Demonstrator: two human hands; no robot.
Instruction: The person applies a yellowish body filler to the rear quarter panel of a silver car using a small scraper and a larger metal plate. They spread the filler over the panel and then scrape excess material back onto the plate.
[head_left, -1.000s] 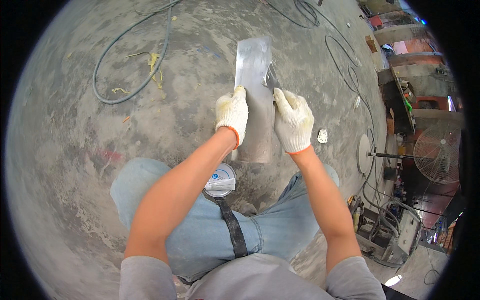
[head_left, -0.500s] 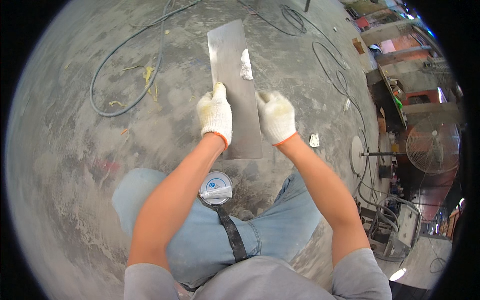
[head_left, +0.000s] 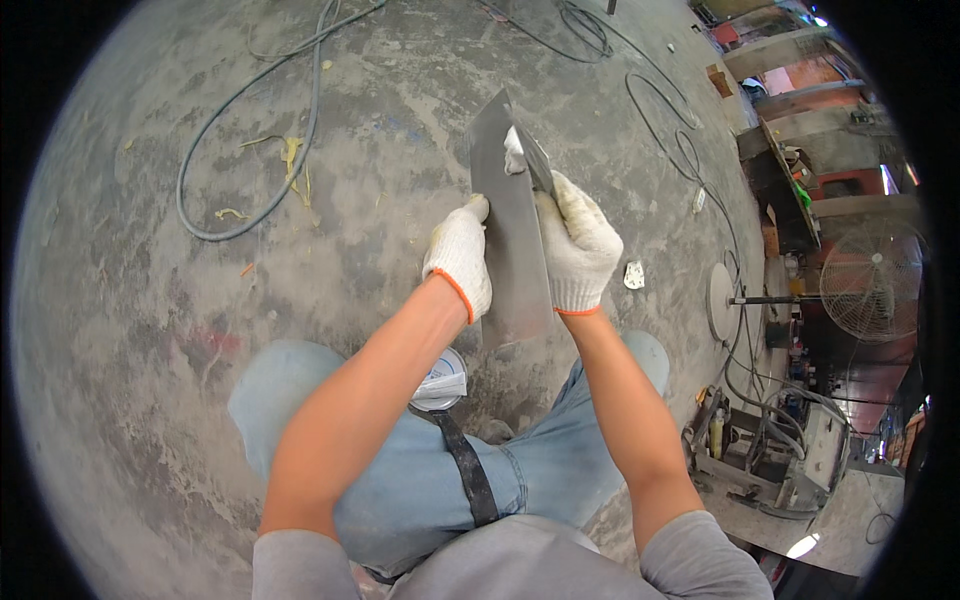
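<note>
A long grey metal sheet (head_left: 510, 250) is held up in front of me, tilted, with a white paste-like patch (head_left: 514, 152) near its upper right edge. My left hand (head_left: 462, 255), in a white knit glove with an orange cuff, grips the sheet's left edge, thumb on its face. My right hand (head_left: 580, 245), gloved alike, is closed at the right edge; its fingertips are partly hidden. A dark narrow strip (head_left: 536, 160) shows beside the right fingers; I cannot tell whether it belongs to the sheet. A white round tub (head_left: 437, 398) with a pale tube (head_left: 440, 386) on top stands below, partly behind my left forearm.
Grey cable (head_left: 185, 165) loops over the stained concrete floor at left; more cable (head_left: 690, 150) runs along the right. Yellow scraps (head_left: 292, 160) and a white scrap (head_left: 634, 275) lie around. At right stand a pedestal fan (head_left: 872, 280) and a metal machine (head_left: 775, 455).
Both hands and the sheet have shifted right and lower, and the sheet has turned more edge-on. The right hand has come up along its edge. The dark strip now shows.
</note>
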